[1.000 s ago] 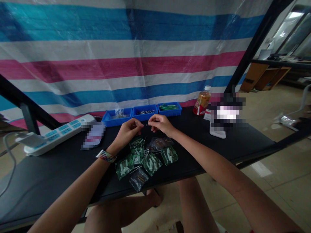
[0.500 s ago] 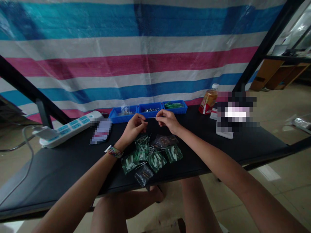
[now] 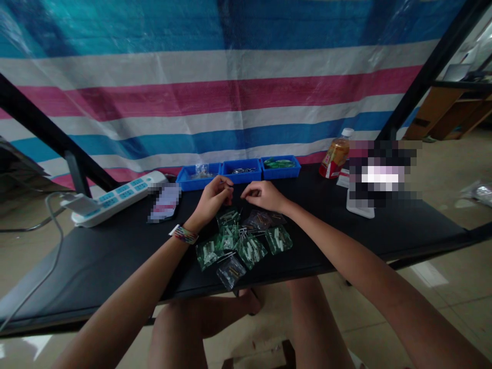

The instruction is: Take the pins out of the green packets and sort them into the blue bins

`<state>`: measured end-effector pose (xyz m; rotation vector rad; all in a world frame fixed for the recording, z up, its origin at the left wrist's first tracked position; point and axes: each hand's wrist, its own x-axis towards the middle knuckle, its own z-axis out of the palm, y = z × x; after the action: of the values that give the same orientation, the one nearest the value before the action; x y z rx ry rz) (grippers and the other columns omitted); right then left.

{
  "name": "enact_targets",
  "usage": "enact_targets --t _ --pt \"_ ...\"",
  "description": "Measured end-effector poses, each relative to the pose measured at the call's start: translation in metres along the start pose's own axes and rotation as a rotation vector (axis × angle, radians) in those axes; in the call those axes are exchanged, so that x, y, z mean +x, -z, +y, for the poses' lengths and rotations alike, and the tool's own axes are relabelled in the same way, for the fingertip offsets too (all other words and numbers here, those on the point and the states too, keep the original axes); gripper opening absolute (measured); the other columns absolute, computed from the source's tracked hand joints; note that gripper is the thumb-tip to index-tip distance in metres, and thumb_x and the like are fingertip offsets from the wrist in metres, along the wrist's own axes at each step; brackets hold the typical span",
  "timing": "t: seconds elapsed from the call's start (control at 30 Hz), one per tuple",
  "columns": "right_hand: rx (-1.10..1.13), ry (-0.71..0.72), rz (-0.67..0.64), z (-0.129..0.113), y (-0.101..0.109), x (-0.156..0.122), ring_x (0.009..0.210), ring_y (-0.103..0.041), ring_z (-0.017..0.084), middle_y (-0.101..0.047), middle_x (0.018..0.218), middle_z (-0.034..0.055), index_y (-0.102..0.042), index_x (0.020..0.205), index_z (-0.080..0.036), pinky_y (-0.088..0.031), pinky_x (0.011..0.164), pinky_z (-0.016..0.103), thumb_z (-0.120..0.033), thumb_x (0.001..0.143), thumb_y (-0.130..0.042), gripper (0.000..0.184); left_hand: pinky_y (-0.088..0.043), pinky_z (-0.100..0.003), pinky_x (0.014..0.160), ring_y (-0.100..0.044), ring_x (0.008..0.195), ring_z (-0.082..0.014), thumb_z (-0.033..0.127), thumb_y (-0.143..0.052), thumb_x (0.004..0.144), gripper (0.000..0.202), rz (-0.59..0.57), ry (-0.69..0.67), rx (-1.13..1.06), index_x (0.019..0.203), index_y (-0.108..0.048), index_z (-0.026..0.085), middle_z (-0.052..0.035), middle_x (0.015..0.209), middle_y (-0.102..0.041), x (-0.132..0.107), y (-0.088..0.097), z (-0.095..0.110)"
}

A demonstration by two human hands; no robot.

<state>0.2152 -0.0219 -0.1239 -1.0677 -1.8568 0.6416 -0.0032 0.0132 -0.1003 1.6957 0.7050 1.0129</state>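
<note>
Above the small bags point(image 3: 246, 246), left hand point(image 3: 210, 201) and right hand point(image 3: 266, 196) curl, fingertips pinched

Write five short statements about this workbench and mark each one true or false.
1. Three blue bins stand in a row at the far edge of the table. True.
2. The bottle stands left of the bins. False: it stands to their right.
3. A colourful band sits on the left wrist. True.
4. Both hands rest on the power strip. False: the left hand and right hand are close together at the pile of small bags; the strip lies apart to their left.
5. The table top is black. True.
</note>
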Motion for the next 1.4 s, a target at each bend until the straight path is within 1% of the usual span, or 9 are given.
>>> enact_targets --t 0.13,0.23,0.4,0.6,0.73,0.9,1.07,1.17,1.4 --pt "-0.238 0.147 -0.193 -0.01 -0.008 -0.006 0.078 -0.061 0.014 -0.069 0.089 0.0028 -0.083 0.088 -0.019 -0.046 0.077 0.028 -0.003 0.078 -0.075 0.02 -0.046 -0.023 0.051 -0.061 0.051 -0.0121 0.032 -0.07 0.083 0.024 -0.008 -0.006 0.009 0.1 -0.057 0.019 0.0063 0.064 -0.06 0.0 0.0 0.0" --pt "-0.297 0.199 -0.234 -0.015 -0.006 -0.007 0.085 -0.061 0.016 -0.065 0.088 0.0026 -0.081 0.084 -0.019 -0.045 0.08 0.029 -0.007 0.08 -0.078 0.014 -0.046 -0.023 0.051 -0.06 0.051 -0.0124 0.033 -0.07 0.084 0.025 -0.021 -0.008 0.014 0.1 -0.057 0.019 0.006 0.064 -0.06 0.0 0.0 -0.001" --pt "-0.32 0.167 -0.228 -0.01 0.004 -0.006 0.077 -0.058 0.012 -0.063 0.091 0.002 -0.074 0.081 -0.016 -0.042 0.072 0.025 -0.006 0.082 -0.072 0.01 -0.048 -0.025 0.052 -0.062 0.055 -0.0137 0.033 -0.067 0.085 0.023 -0.054 0.015 0.057 0.101 -0.062 0.019 0.0039 0.068 -0.062 0.0 0.001 -0.004" --pt "-0.018 -0.01 -0.061 0.0 0.004 -0.001 0.065 -0.054 0.011 -0.063 0.075 -0.0024 -0.066 0.078 -0.015 -0.041 0.065 0.024 -0.01 0.077 -0.069 0.007 -0.053 -0.029 0.067 -0.069 0.075 -0.0195 0.04 -0.072 0.085 0.023 -0.137 -0.046 0.314 0.089 -0.076 0.018 -0.0056 0.083 -0.076 -0.001 -0.001 -0.004" --pt "0.203 -0.05 0.016 -0.005 0.001 0.002 0.067 -0.056 0.012 -0.064 0.075 -0.002 -0.065 0.08 -0.016 -0.043 0.065 0.025 -0.02 0.077 -0.07 0.007 -0.056 -0.032 0.078 -0.072 0.083 -0.0224 0.043 -0.075 0.084 0.026 -0.142 -0.078 0.339 0.084 -0.077 0.017 -0.0077 0.088 -0.079 -0.002 -0.003 0.001" --pt "0.365 -0.107 0.083 -0.012 -0.006 0.004 0.071 -0.06 0.014 -0.067 0.08 0.0008 -0.067 0.088 -0.016 -0.048 0.064 0.026 -0.03 0.079 -0.074 0.018 -0.055 -0.03 0.074 -0.072 0.077 -0.0197 0.042 -0.079 0.082 0.028 -0.118 -0.033 0.219 0.093 -0.073 0.016 -0.0058 0.085 -0.077 -0.003 -0.006 0.003" --pt "0.478 -0.197 0.164 -0.012 -0.015 0.003 0.07 -0.066 0.015 -0.07 0.079 -0.0014 -0.066 0.107 -0.021 -0.053 0.063 0.026 -0.024 0.076 -0.079 0.033 -0.055 -0.028 0.07 -0.073 0.073 -0.0185 0.036 -0.083 0.082 0.037 -0.093 -0.045 0.093 0.107 -0.061 0.02 -0.0013 0.079 -0.074 -0.005 -0.011 0.0" --pt "0.549 -0.243 0.165 -0.011 -0.015 0.004 0.065 -0.066 0.014 -0.071 0.077 -0.0027 -0.064 0.109 -0.022 -0.055 0.062 0.026 -0.025 0.076 -0.082 0.038 -0.057 -0.029 0.071 -0.074 0.074 -0.0189 0.037 -0.083 0.082 0.042 -0.083 -0.065 0.078 0.112 -0.058 0.021 -0.001 0.081 -0.075 -0.005 -0.012 0.0" --pt "0.615 -0.317 0.168 -0.008 -0.007 0.005 0.062 -0.066 0.011 -0.072 0.082 -0.0009 -0.068 0.097 -0.019 -0.055 0.055 0.021 -0.036 0.079 -0.083 0.029 -0.056 -0.028 0.071 -0.075 0.078 -0.0191 0.043 -0.084 0.082 0.035 -0.044 -0.036 0.074 0.087 -0.058 0.02 -0.0017 0.082 -0.072 -0.007 -0.011 0.006"
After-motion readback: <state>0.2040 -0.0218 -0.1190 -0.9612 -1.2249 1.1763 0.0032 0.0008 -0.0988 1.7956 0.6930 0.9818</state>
